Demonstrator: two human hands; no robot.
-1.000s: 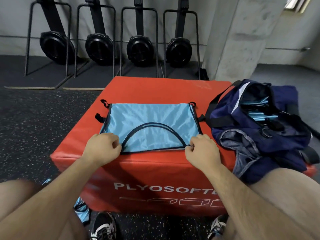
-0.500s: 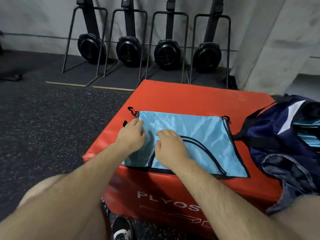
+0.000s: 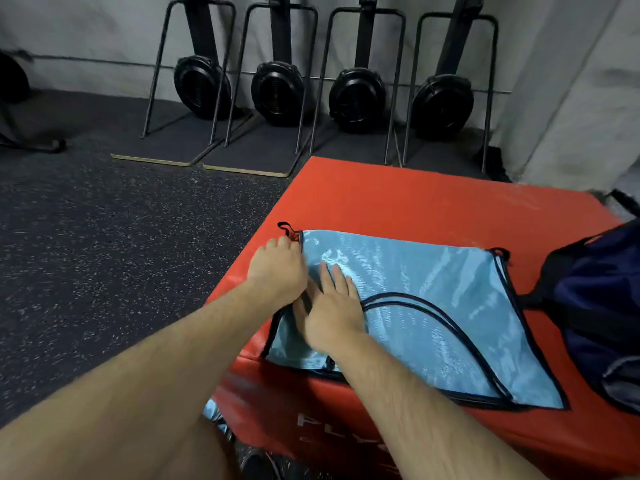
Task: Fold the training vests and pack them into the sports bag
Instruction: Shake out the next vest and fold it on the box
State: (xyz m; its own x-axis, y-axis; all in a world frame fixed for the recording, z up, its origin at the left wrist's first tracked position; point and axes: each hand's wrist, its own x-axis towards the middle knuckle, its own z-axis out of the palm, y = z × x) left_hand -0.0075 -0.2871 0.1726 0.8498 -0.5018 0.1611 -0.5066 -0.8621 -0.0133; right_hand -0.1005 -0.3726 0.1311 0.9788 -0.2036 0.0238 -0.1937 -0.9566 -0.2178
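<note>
The fingers (image 3: 337, 275) of the right hand (image 3: 332, 306) were held straight and laid flat on the left part of the light blue vest (image 3: 433, 306), gripping nothing, seemingly so that the thin cloth was pinned while a fold was prepared. The fingers (image 3: 277, 245) of the left hand (image 3: 277, 268) were bent down over the vest's far left corner, beside a small black loop (image 3: 284, 226). Whether the hem was pinched or merely pressed could not be told, as that hand was blurred. The vest was spread flat on the red padded surface (image 3: 415, 202), its near edge along the front rim, presumably kept smooth for a clean crease. Folding was judged barely begun, and this vest was not yet packed. The navy sports bag (image 3: 595, 299) was set just beside the vest on the right, probably for easy reach. More blue cloth (image 3: 213, 414) was glimpsed on the floor below.
</note>
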